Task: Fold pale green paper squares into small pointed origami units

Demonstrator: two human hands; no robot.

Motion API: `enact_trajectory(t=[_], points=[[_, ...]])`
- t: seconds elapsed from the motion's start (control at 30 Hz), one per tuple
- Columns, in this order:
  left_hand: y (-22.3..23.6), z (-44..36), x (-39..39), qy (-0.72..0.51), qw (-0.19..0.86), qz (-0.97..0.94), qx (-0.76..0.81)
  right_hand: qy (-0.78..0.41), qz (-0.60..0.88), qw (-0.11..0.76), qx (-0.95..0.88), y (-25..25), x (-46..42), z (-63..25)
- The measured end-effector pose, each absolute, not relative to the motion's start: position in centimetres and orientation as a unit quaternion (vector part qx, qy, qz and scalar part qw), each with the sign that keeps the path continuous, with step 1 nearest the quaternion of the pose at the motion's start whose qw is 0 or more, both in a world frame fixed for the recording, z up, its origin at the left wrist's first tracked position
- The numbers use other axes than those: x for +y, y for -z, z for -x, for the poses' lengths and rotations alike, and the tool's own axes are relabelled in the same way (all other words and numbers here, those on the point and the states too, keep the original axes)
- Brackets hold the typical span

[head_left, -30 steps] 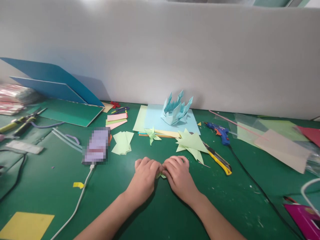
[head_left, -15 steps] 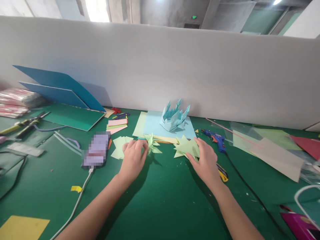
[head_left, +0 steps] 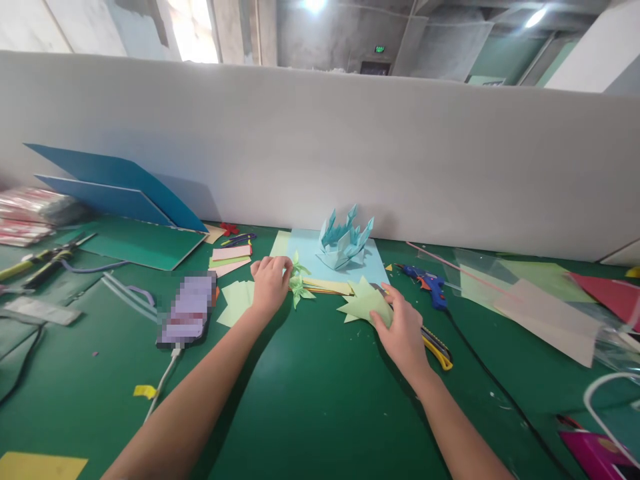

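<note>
Currently, your right hand (head_left: pixel 404 333) reaches forward, thumb and fingers parted across flat, pointed pale-green paper pieces (head_left: pixel 367 303), near a yellow-and-black utility knife (head_left: pixel 437 350). Your left hand (head_left: pixel 271 283) arches, fingertips drawn narrow beside two folded green paper stars (head_left: pixel 301 291). Neither grip can be confirmed. Beyond stands a spiky light-blue paper crown (head_left: pixel 345 245).

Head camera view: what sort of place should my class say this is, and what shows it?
Probably a papercraft workbench, judging by the pale green cut paper, the blue glue gun and the yellow-handled cutter on the green table.
</note>
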State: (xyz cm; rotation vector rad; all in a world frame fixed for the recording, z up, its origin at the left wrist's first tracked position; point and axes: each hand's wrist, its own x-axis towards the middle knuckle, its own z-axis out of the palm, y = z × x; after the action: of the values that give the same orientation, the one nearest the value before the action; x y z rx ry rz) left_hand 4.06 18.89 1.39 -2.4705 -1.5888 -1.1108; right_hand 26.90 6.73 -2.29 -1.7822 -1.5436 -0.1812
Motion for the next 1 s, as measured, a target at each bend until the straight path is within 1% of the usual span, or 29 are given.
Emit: enact_trajectory(t=[0.13, 0.23, 0.33, 0.43, 0.5, 0.57, 0.7, 0.77, 0.9, 1.0], points=[[-1.2, -4.2, 18.7, 0.366, -0.025, 0.78, -0.507, 0.041, 0.671, 0.429, -0.604, 1.9, 6.3, -26.7], [-0.8, -4.2, 16.3, 0.385, -0.059, 0.773, -0.501, 0.042, 0.631, 0.459, -0.624, 1.2, 5.7, -25.8], [-0.3, -4.1, 12.7, 0.44, -0.26, 0.71, -0.485, 0.053, 0.577, 0.497, -0.646, 0.3, 5.1, -24.1], [-0.3, -3.9, 9.7, 0.422, -0.472, 0.616, -0.468, 0.036, 0.531, 0.516, -0.671, -0.5, 4.6, -22.0], [-0.5, -3.7, 8.7, 0.407, -0.579, 0.536, -0.461, 0.006, 0.511, 0.516, -0.687, -0.7, 4.3, -20.8], [-0.8, -3.4, 8.5, 0.378, -0.641, 0.487, -0.457, -0.015, 0.493, 0.506, -0.708, -0.6, 4.1, -19.9], [-1.2, -2.8, 9.1, 0.33, -0.682, 0.484, -0.437, -0.053, 0.482, 0.482, -0.73, 0.1, 3.9, -19.5], [-1.1, -2.7, 9.2, 0.307, -0.685, 0.497, -0.435, -0.069, 0.463, 0.476, -0.745, 0.4, 3.9, -19.5], [-0.9, -2.5, 9.1, 0.269, -0.654, 0.543, -0.453, -0.067, 0.404, 0.464, -0.785, 0.5, 4.1, -19.6], [-0.8, -2.5, 9.1, 0.302, -0.61, 0.555, -0.479, -0.062, 0.394, 0.455, -0.796, 0.5, 4.0, -19.6]])
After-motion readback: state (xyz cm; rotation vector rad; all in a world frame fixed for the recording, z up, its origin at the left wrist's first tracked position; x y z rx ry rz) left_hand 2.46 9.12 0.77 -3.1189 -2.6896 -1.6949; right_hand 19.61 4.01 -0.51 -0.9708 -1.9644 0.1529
